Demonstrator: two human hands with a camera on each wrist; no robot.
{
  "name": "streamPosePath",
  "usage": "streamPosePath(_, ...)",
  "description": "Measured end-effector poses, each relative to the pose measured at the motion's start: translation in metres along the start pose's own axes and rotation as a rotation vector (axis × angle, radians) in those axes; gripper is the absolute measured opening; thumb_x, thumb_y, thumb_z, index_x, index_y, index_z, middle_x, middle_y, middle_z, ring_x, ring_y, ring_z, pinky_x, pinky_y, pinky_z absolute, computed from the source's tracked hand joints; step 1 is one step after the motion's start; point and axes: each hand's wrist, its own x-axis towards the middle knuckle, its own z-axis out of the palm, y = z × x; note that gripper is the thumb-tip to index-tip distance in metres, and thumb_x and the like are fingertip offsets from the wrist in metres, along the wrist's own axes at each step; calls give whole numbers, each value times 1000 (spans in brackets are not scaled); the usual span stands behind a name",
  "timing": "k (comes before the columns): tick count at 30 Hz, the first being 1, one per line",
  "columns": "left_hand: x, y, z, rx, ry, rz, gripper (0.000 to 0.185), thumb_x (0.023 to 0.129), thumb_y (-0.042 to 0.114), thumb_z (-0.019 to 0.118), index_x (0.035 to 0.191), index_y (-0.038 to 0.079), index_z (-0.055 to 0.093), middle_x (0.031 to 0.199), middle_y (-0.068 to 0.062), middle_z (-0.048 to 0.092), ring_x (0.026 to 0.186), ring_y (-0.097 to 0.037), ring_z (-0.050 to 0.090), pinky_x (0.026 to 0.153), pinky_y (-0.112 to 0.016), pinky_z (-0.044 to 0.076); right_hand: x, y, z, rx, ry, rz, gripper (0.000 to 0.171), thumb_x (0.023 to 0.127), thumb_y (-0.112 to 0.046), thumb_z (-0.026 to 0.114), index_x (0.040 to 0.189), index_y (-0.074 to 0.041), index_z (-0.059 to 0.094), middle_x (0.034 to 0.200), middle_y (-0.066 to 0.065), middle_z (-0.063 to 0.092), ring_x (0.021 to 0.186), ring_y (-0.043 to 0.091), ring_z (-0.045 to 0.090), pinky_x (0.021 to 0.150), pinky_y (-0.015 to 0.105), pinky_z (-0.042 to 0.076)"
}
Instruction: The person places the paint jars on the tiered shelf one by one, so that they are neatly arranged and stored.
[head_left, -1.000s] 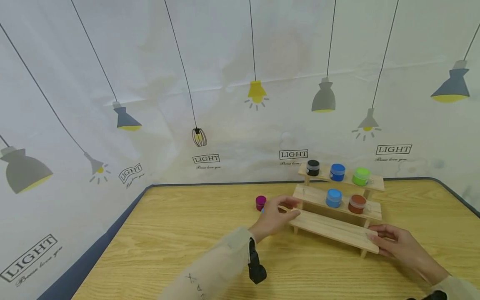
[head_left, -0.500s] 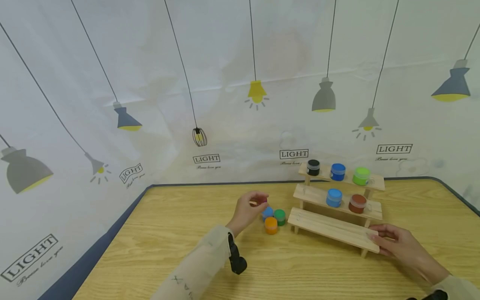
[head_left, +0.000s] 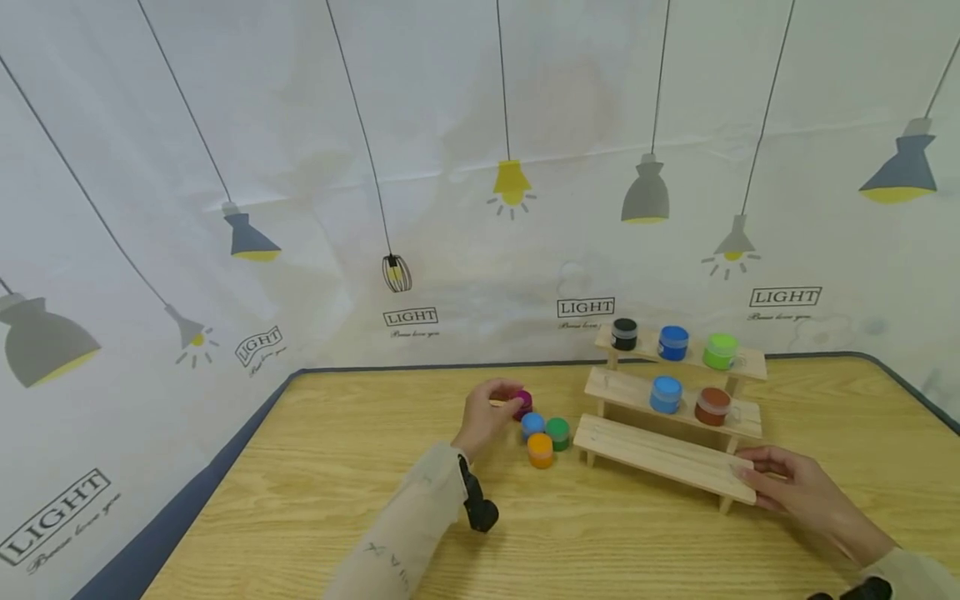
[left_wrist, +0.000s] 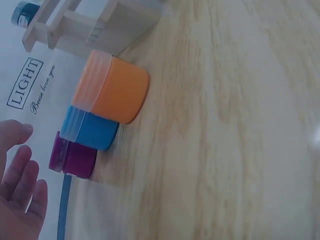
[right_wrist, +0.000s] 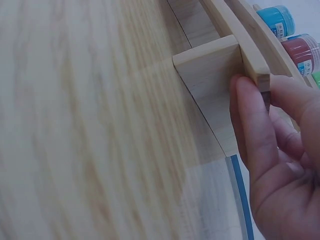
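My left hand is at a purple paint jar. In the left wrist view the fingers look loosely spread, with a gap before the purple jar. Beside that jar stand a blue jar, a green jar and an orange jar. On the right, a three-step wooden rack stands on the table. Its lowest step is pinched at the right end by my right hand, thumb on top and fingers beneath, as the right wrist view also shows.
The rack's top step carries a black jar, a dark blue jar and a lime jar. A light blue jar and a brown jar sit on the middle step. Behind the wooden table hangs a lamp-print cloth.
My left hand has left the lowest step's left end and moved left to the purple jar, uncovering the loose jars. My right hand keeps its grip on the rack.
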Motion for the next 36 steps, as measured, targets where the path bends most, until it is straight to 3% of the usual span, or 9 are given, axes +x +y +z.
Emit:
streamPosePath(10, 10, -18, 4, 3, -37, -111, 26, 83, 10, 64, 109, 5, 63, 111, -8, 57, 98, -24, 50, 85, -35, 44, 1, 1, -1, -1, -12, -2, 41, 95, -16, 47, 118, 17, 43, 92, 3, 56, 78, 4, 57, 63, 26, 52)
streamPosePath(17, 10, -21, 7, -42, -78, -106, 32, 83, 8, 64, 114, 2, 59, 115, -11, 56, 103, -28, 51, 86, -34, 45, 1, 1, -2, 4, -18, -9, 39, 94, -16, 48, 116, 16, 45, 92, 1, 56, 78, 4, 57, 63, 26, 52)
streamPosePath(24, 11, -19, 10, -13, -107, -115, 36, 85, 8, 62, 119, 2, 56, 117, -12, 55, 104, -27, 52, 86, -35, 45, 2, 2, -3, 18, -30, -19, 33, 95, -16, 47, 114, 11, 49, 91, 0, 57, 77, 4, 56, 63, 27, 52)
streamPosePath(36, 9, -20, 9, -24, -105, -106, 37, 85, 6, 62, 120, -1, 55, 116, -15, 55, 102, -28, 54, 85, -34, 46, 1, 1, -2, 3, -24, -12, 42, 95, -17, 47, 118, 18, 42, 92, 2, 57, 78, 4, 57, 63, 27, 51)
